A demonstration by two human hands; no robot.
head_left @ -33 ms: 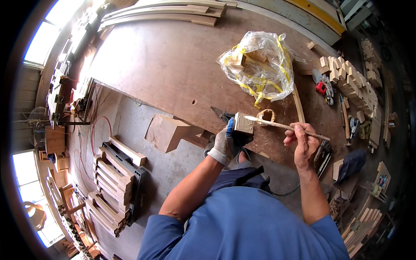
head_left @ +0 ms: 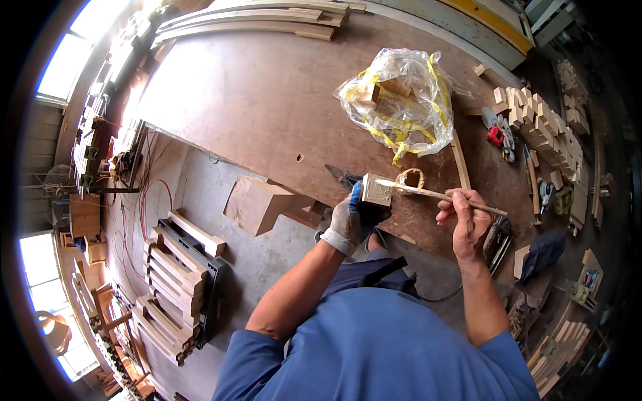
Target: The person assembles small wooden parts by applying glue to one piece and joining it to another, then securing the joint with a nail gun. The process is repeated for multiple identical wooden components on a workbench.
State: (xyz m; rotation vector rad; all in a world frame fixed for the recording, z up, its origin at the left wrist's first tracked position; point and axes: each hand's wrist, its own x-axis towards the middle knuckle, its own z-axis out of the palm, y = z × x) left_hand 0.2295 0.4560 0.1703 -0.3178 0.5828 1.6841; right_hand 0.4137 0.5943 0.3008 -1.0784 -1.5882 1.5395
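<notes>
- Right at the near edge of the broad brown worktop [head_left: 254, 100], the left hand [head_left: 344, 222], in a pale glove with blue at the fingers, is closed round a pale, square-faced wooden block [head_left: 378, 194].
- The block sits up at that edge, grooved face showing; whether the worktop carries any weight, I cannot tell.
- In from the right, the bare right hand [head_left: 469, 224]: fingers pinched narrow on a slender wooden stick [head_left: 445, 196].
- And the stick's white tip is there, over the block's grooved face!
- Just beyond, a round tan object with an open middle [head_left: 421, 179].
- Farther toward the far edge, a crumpled clear plastic bag with yellow bands [head_left: 408, 120], wooden pieces inside.
- Near the worktop's right end, a red tape measure [head_left: 495, 136] beside stacked pale wooden blocks [head_left: 542, 123].
- Over at the far left corner, long pale wooden strips [head_left: 267, 20] lie side by side.
</notes>
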